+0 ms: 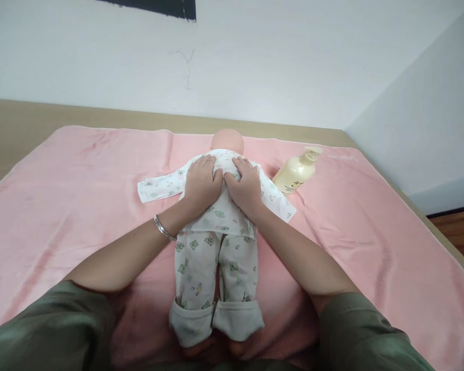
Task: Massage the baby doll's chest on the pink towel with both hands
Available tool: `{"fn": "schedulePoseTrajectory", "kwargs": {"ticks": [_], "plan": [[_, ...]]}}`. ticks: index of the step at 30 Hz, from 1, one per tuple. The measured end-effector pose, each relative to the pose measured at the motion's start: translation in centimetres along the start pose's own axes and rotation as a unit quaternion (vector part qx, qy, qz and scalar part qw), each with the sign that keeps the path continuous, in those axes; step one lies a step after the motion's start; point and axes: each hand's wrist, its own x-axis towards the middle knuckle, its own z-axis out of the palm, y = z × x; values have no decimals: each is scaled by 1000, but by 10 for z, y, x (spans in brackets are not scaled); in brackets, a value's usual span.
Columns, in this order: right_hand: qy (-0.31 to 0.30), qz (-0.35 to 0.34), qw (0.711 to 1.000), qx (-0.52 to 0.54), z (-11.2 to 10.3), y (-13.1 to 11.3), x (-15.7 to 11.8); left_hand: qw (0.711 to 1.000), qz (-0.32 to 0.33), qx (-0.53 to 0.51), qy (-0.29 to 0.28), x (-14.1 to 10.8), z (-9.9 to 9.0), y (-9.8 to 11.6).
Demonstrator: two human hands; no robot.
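Observation:
A baby doll (pixel 218 214) in a white, printed long-sleeved top and matching trousers with rolled-up cuffs lies in the middle. Its bare head is at the far end, with no face showing, and its feet point towards me. Flat on the left of its upper body rests my left hand (pixel 201 180), fingers stretched out, with a silver bangle round the wrist. My right hand (pixel 245 186) lies flat on the right side of the top. The two thumbs nearly meet in the middle. The sleeves spread outward to both sides.
A pale yellow pump bottle (pixel 297 172) lies tilted beside the doll's right-hand sleeve. Beneath everything is a pink blanket (pixel 100 206) with creases, spread over a wooden surface (pixel 19 121). A white wall (pixel 255 67) rises behind, and another wall stands at the right.

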Motion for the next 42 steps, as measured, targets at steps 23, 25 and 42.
{"fn": "schedulePoseTrajectory", "kwargs": {"ticks": [23, 25, 42], "plan": [[-52, -2, 992, -114, -10, -4, 10, 999, 27, 14, -36, -11, 3, 6], [-77, 11, 988, -137, -10, -8, 7, 998, 39, 2, -45, -1, 1, -1], [-140, -27, 974, -174, -22, -31, -21, 996, 37, -51, -62, 22, 0, -23]]}}
